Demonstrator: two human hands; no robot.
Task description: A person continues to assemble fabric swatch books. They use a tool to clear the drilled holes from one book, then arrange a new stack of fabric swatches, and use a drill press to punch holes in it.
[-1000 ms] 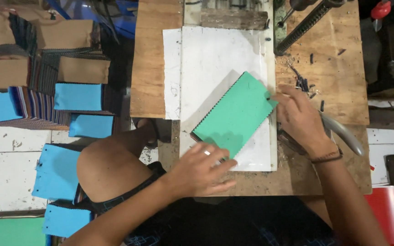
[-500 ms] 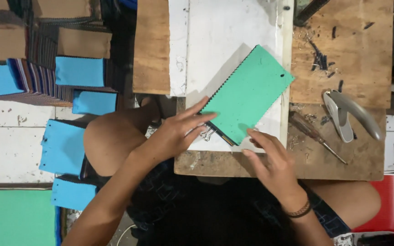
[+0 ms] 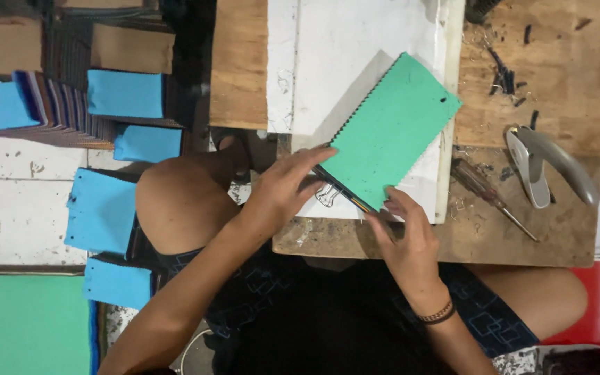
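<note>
Wooden bench [image 3: 522, 90] fills the upper and right part of the head view, its near edge running across just above the person's lap. White board [image 3: 355, 62] lies on the bench at about 12 o'clock from the hands, scuffed, with a paler strip down its right side. Green notebook [image 3: 389, 132] rests on the white board, cover up, long axis tilted from 7 o'clock up to 1 o'clock; the toothed binding edge faces 10 o'clock, a small hole shows near the far corner at 2 o'clock, and the near short end points toward the person, where a dark edge with coloured streaks shows. Blue covers [image 3: 125, 94] and striped stacks sit on the floor well apart at 9 o'clock, beside brown card pieces; more blue pieces lie lower left by the bare knee. Left hand [image 3: 282, 187] lies flat, fingers spread narrow and stretched toward 2 o'clock, fingertips touching the notebook's near binding corner, closed on nothing. Right hand [image 3: 404, 232] comes up from 6 o'clock, fingers loosely open, tips pressing the notebook's near short end; whether it pinches the edge I cannot tell. A beaded band circles the right wrist. Metal punch tool [image 3: 546, 167] lies on the bench at 3 o'clock, well apart from the notebook. Thin awl [image 3: 494, 200] lies between notebook and punch, angled 10 to 4 o'clock. Dark scraps scatter at 1 o'clock.
</note>
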